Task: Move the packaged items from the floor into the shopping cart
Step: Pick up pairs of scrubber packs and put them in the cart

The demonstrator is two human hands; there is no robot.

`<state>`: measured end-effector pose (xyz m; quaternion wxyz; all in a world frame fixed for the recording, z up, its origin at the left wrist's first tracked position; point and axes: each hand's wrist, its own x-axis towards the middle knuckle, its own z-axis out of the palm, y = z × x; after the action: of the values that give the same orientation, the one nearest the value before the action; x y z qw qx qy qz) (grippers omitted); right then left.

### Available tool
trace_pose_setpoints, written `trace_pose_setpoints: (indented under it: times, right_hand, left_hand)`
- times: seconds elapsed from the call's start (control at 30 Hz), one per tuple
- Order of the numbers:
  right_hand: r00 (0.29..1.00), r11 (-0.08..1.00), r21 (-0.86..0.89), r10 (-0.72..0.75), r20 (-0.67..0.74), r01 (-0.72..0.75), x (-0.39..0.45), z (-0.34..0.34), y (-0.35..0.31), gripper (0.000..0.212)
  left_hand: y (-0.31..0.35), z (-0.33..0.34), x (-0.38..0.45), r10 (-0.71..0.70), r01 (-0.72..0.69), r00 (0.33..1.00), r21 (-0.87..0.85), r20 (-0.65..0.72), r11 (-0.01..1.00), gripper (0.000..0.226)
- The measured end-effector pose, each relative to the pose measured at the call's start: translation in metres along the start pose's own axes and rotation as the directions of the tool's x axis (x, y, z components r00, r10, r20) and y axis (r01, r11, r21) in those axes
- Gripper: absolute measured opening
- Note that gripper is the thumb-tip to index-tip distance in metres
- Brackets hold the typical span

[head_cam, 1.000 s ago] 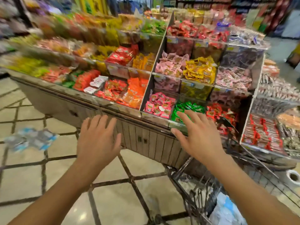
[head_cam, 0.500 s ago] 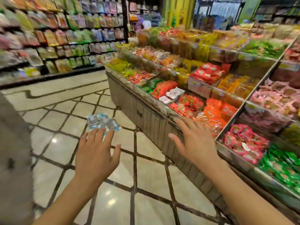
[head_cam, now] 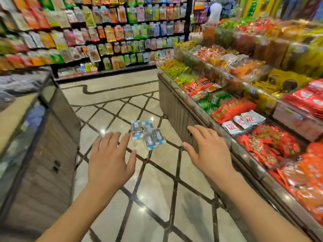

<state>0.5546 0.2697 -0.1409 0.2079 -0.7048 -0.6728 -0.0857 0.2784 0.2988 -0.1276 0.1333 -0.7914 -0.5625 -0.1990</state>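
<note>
Flanking floor packets (hands empty): display counters.

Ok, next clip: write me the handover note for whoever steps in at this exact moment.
Left hand: open, empty, held out above the floor.
Right hand: open, empty, beside the snack display.
Packaged items: a small blue-and-white cluster lying on the tiled floor just beyond the left fingertips, untouched.
Shopping cart: out of view.
Done: nothing visible from here.
Left: pick up the cluster and put it in the cart.
</note>
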Motion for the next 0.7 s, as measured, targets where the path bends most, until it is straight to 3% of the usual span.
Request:
trace_pose_setpoints:
  times: [0.37,0.7]
  right_hand:
    - [0.995,0.995,-0.016,-0.096,0.023,0.096,0.19,0.113,-0.012,0.056]
    - [0.994,0.995,-0.005,-0.102,0.036,0.102,0.375,0.199,-0.031,0.058]
  left_hand:
    - [-0.077,0.11,0.151,-0.072,0.072,0.997,0.005,0.005,0.997,0.054]
    - [-0.157,0.212,0.32,-0.13,0.131,0.985,-0.002,0.109,0.991,0.057]
